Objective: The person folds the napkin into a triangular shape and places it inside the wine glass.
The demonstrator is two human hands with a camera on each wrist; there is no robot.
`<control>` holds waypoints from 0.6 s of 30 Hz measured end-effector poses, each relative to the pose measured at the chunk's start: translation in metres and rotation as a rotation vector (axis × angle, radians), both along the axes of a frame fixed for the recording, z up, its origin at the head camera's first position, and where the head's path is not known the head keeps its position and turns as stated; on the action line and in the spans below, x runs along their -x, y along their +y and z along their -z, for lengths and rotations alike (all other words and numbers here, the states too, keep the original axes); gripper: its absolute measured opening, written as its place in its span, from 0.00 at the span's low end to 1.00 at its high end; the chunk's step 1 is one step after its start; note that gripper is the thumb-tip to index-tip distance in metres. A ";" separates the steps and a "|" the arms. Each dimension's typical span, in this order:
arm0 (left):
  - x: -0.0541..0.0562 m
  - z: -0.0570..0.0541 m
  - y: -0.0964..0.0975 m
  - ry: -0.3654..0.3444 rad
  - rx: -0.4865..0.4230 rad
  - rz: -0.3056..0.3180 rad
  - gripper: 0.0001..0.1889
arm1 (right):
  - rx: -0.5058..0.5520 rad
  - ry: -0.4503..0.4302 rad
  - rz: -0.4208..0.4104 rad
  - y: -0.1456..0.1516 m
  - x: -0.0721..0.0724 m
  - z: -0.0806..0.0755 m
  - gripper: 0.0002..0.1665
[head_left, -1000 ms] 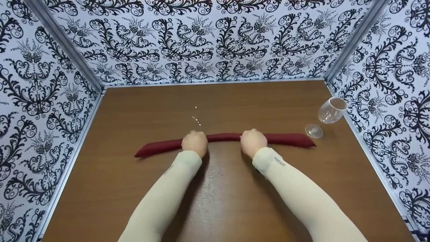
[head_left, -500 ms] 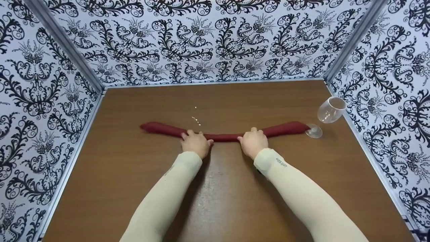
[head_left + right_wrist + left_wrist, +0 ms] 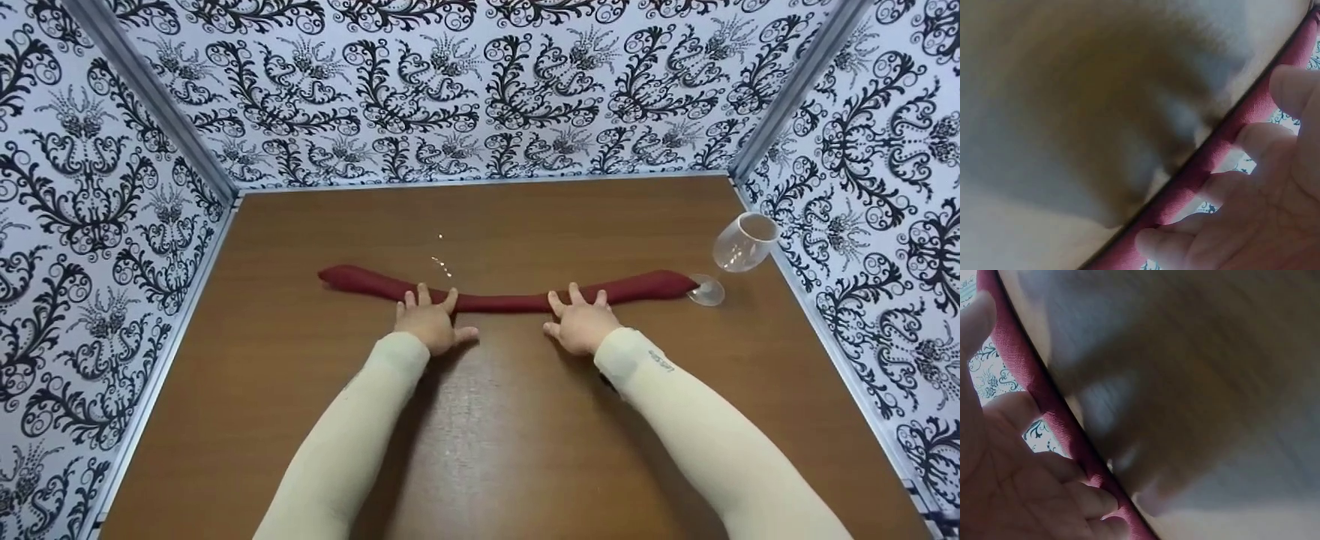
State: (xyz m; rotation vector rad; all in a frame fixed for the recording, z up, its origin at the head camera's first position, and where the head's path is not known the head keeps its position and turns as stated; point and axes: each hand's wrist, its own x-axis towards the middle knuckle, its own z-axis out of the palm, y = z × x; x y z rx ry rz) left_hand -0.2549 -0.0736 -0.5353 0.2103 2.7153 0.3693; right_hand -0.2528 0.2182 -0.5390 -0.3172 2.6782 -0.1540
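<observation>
A rolled dark-red cloth [image 3: 502, 303] lies across the table in a shallow curve, with thicker, pointed ends bent away from the person. My left hand [image 3: 430, 324] lies over its left part, fingers spread and thumb out to the side. Over the right part, my right hand [image 3: 583, 324] also has its fingers spread, their tips reaching onto the roll. The left wrist view has the red roll [image 3: 1067, 422] running under the fingers, palm raised off the table. Fingertips touch the roll [image 3: 1207, 163] in the right wrist view too, none of them curled round it.
An upright wine glass [image 3: 742, 246] stands at the right, its foot by the roll's right end. The brown table [image 3: 480, 420] has small bright specks [image 3: 442, 264] beyond the left hand. Patterned walls [image 3: 480, 90] with grey metal posts enclose the back and sides.
The roll's ends have swung away from the person, reversing its curve, and the right end now meets the glass's foot. Both hands went from fists to spread fingers and moved slightly apart.
</observation>
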 end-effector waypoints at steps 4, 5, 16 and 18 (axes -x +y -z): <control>0.002 0.004 -0.003 -0.003 0.001 0.028 0.53 | 0.023 -0.017 -0.017 0.007 -0.002 0.002 0.43; 0.003 0.005 -0.005 0.001 -0.003 0.036 0.53 | 0.036 -0.014 -0.020 0.009 -0.002 0.002 0.43; 0.018 0.007 -0.007 0.005 -0.062 0.046 0.45 | 0.113 0.006 -0.070 0.014 0.006 0.002 0.43; 0.018 0.006 -0.006 0.010 -0.064 0.044 0.44 | 0.126 0.008 -0.072 0.014 0.008 0.003 0.43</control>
